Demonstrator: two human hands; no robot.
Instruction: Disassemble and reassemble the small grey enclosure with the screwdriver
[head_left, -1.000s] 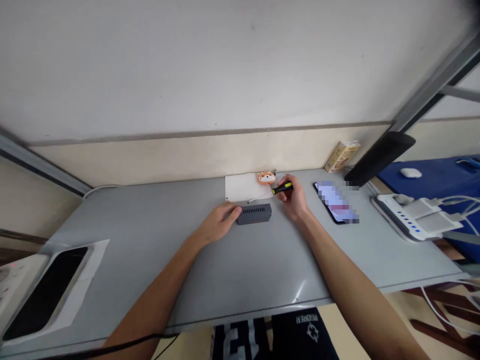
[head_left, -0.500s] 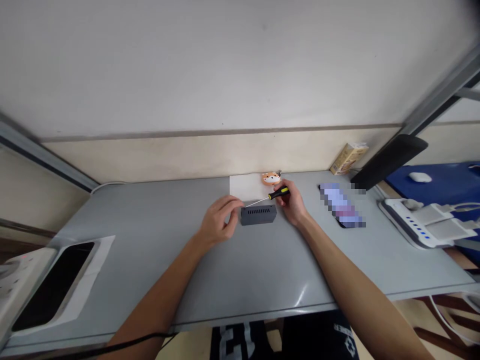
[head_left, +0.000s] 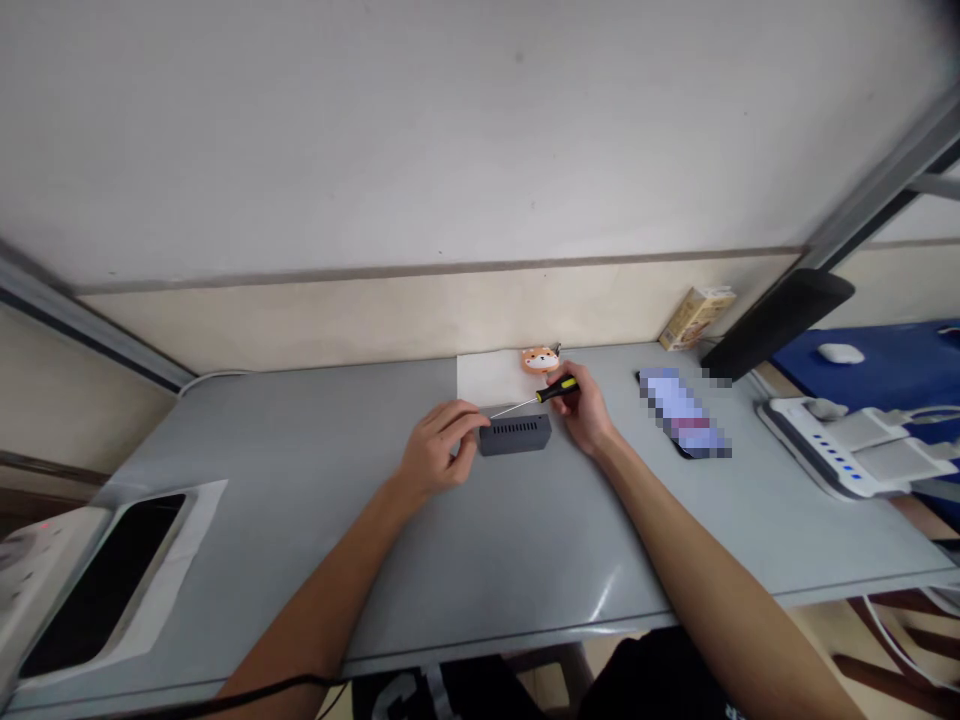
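Observation:
A small dark grey box (head_left: 515, 436) with a row of slots along its top lies on the desk between my hands. My right hand (head_left: 579, 400) is closed around the black and yellow handle of a screwdriver (head_left: 559, 388). Its thin shaft slants down to the left, over the box's back edge, with the tip at the top left corner. My left hand (head_left: 444, 445) grips the left end of the box, fingertips on that corner beside the tip. Whether those fingers also pinch something small is hidden.
Behind the box lie white paper (head_left: 487, 378) and an orange animal-face case (head_left: 540, 360). A phone (head_left: 682, 412), a carton (head_left: 696, 317) and a power strip (head_left: 840, 450) are on the right. Another phone (head_left: 105, 585) rests on paper at the left. The grey desk (head_left: 480, 560) meets the wall.
The view has shifted slightly. My left fingertips sit a little further over the box's left corner; the screwdriver stays in my right hand with its tip at the same corner.

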